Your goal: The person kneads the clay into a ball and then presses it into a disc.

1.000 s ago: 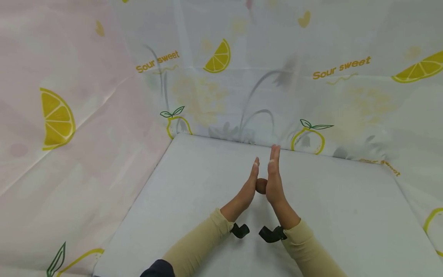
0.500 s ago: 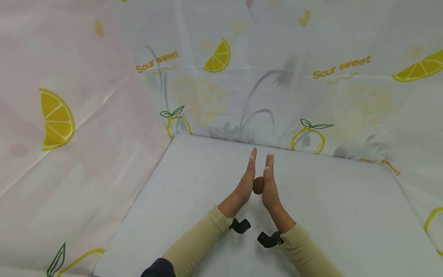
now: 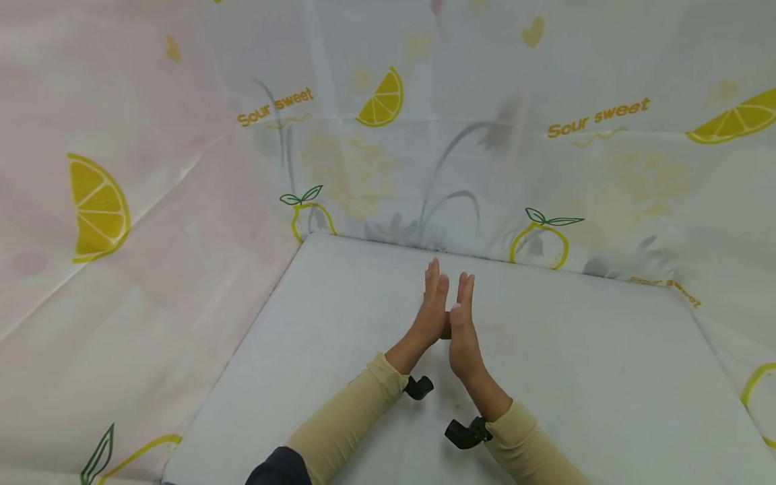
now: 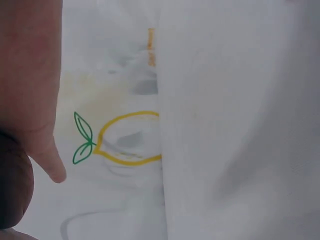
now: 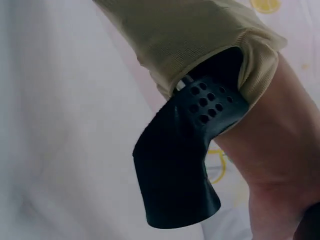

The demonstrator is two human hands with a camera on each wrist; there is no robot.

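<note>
Between the two palms sits a small brown ball [image 3: 446, 326], mostly covered by the hands in the head view. My left hand [image 3: 432, 306] stands upright with straight fingers, its palm against the ball's left side. From the right, my right hand [image 3: 465, 333] presses the ball with its fingers also straight and its thumb side toward me. Both hands are raised over the white tabletop [image 3: 582, 377]. In the left wrist view, the ball [image 4: 14, 182] shows dark below the right hand [image 4: 27, 70]. Only an edge of the ball [image 5: 311, 225] appears in the right wrist view.
Black curved camera mounts, one on the left wrist [image 3: 419, 387] and one on the right [image 3: 465, 433], hang under beige sleeves [image 3: 358, 411]. A lemon-printed cloth [image 3: 388, 168] rises behind the table and along its sides.
The left hand has slid forward and the right hand has drawn back toward me, with the ball between them. Hands and ball have shifted slightly left, and less of the ball shows.
</note>
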